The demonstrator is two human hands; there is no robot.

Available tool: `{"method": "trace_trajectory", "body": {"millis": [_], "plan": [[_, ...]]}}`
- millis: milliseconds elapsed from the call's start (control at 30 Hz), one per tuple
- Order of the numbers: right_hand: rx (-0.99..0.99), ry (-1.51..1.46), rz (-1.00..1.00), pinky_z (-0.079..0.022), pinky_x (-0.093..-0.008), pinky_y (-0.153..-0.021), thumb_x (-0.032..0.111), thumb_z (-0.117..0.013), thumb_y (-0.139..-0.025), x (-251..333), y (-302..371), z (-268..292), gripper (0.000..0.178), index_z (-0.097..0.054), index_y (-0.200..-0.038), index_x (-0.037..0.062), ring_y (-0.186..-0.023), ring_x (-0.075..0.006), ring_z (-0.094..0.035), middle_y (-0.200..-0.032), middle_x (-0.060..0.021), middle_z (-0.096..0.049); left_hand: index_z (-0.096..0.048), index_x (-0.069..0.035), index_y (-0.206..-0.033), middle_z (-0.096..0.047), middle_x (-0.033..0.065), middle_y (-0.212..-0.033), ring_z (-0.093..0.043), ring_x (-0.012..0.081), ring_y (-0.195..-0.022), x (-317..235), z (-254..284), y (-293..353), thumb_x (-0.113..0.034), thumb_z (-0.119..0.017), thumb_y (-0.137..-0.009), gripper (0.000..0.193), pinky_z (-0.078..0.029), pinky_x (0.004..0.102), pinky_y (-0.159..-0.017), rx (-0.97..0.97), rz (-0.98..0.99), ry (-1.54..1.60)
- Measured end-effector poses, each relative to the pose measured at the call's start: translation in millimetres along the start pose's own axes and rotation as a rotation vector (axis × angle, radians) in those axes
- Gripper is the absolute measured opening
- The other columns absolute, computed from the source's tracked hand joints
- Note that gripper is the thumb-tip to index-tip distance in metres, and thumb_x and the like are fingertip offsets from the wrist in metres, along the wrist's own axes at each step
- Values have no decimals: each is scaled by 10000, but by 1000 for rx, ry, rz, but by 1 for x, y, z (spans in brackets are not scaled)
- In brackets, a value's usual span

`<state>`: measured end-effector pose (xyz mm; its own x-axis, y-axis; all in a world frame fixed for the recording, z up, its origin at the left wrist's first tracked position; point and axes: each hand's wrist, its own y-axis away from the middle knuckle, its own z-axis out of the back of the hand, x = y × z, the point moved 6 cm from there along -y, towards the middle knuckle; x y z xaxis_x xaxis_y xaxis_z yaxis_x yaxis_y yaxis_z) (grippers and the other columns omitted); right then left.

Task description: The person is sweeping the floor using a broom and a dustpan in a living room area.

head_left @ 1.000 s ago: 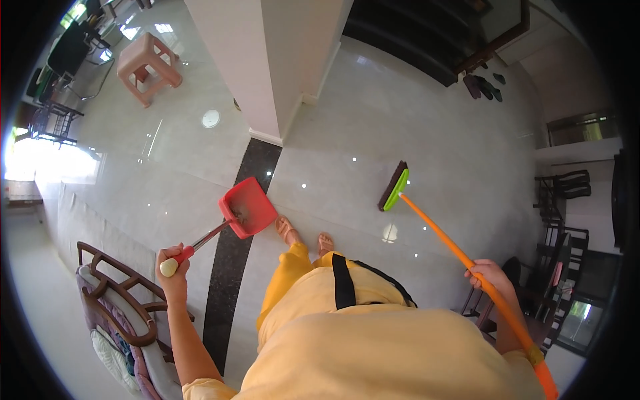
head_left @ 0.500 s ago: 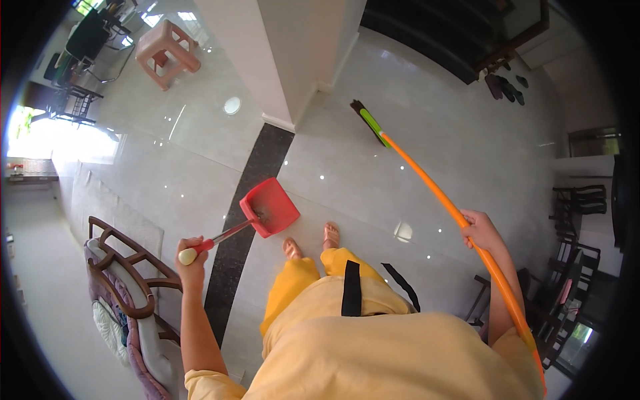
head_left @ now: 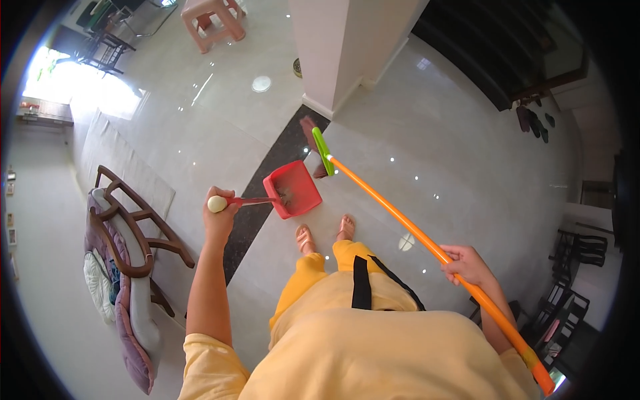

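My left hand [head_left: 222, 208] is closed round the handle of a red dustpan [head_left: 293, 189], just below its pale knob. Some dark dirt lies in the pan, which is low over the tiled floor in front of my feet. In my right hand [head_left: 465, 264] is the orange pole of a broom [head_left: 393, 210], running back past my right side. Its green head with reddish-brown bristles is close to the pan's far right edge, by the dark floor strip [head_left: 267, 160]. The bristles look slightly blurred.
Beyond the broom stands a white pillar [head_left: 327, 60]. A pink stool [head_left: 213, 23] is at the far left, and a wooden chair [head_left: 137, 243] with purple and white cloth is near my left arm. Shoes [head_left: 535, 123] lie at the far right; dark chairs [head_left: 577, 257] stand along the right.
The broom head has swung left and nearer, from open floor to beside the dustpan. My left hand has moved right and forward with the dustpan. The view has shifted too.
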<state>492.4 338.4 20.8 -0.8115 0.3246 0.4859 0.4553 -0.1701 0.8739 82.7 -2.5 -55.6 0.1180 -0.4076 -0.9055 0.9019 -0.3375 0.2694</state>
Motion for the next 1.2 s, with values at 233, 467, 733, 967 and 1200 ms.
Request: {"method": "trace_trajectory", "body": {"millis": [233, 467, 733, 967, 1200], "plan": [[-196, 87, -3, -408, -214, -398, -47, -553, -732, 3, 31, -7, 542, -425, -1259, -48, -483, -83, -491, -729, -58, -539, -497, -49, -812, -577, 71, -881, -555, 159, -872, 9, 17, -7, 113, -533, -644, 236, -443, 276, -767, -55, 49, -8], [-181, 211, 44, -411, -219, -400, -50, -549, -728, 5, 11, -16, 514, -448, -1232, -48, -491, -87, -493, -745, -67, -546, -494, -51, -808, -576, 68, -874, -553, 154, -850, 15, 18, -11, 111, -537, -650, 231, -445, 276, -759, -36, 36, -33], [-60, -53, -24, -422, -234, -420, -18, -566, -740, -38, 27, -52, 548, -410, -1263, -62, -521, -93, -501, -749, -78, -552, -490, -53, -839, -544, 69, -876, -552, 176, -897, 16, 25, -8, 143, -525, -640, 282, -437, 304, -819, 43, 29, 115], [-270, -63, -59, -425, -243, -415, -15, -575, -731, -79, 79, -15, 576, -392, -1275, -68, -509, -100, -505, -773, -88, -549, -481, -47, -841, -528, 69, -923, -529, 223, -1022, 8, 48, -2, 163, -503, -620, 306, -394, 342, -911, 166, 28, 96], [-575, -15, -113, -428, -251, -401, -50, -560, -709, -146, 93, 52, 603, -374, -1282, -73, -473, -119, -506, -735, -105, -537, -489, -42, -827, -531, 65, -911, -535, 223, -1029, 1, 46, -2, 150, -509, -630, 276, -403, 331, -892, 252, -20, 26]]}}
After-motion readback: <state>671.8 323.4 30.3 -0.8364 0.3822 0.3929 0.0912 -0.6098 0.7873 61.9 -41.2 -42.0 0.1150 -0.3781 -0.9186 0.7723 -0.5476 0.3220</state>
